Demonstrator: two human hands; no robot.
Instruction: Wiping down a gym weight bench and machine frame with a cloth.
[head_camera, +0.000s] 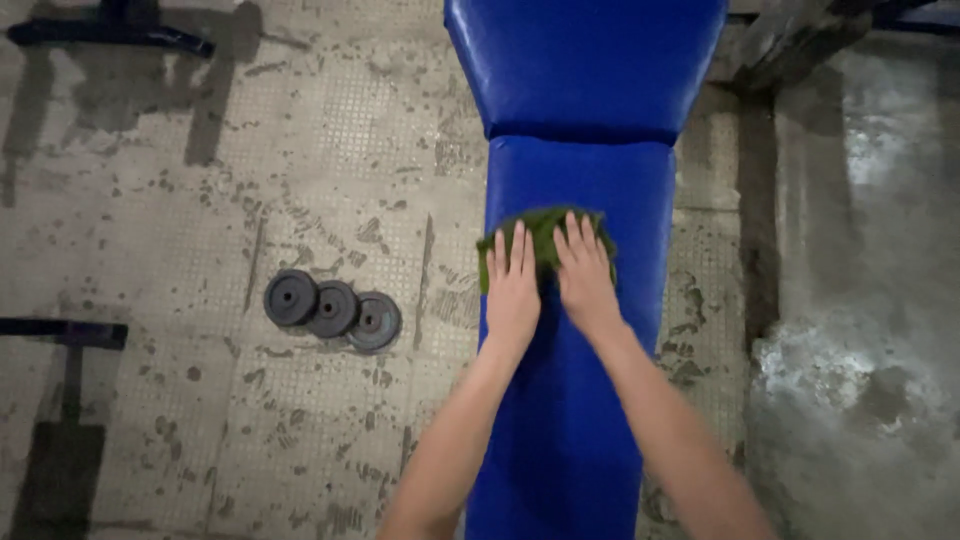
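Observation:
A long blue padded bench (575, 420) runs from the bottom of the view up to a wider blue back pad (585, 60). A green cloth (540, 228) lies on the bench just below the seam between the two pads. My left hand (512, 285) and my right hand (585, 270) press flat on the cloth side by side, fingers together and pointing away from me. Most of the cloth is hidden under my hands.
Three round dark weight plates (332, 308) lie in a row on the worn, stained floor (250, 200) left of the bench. Dark metal bars (60, 330) sit at the far left and top left. A wet, shiny patch (860, 380) covers the floor at right.

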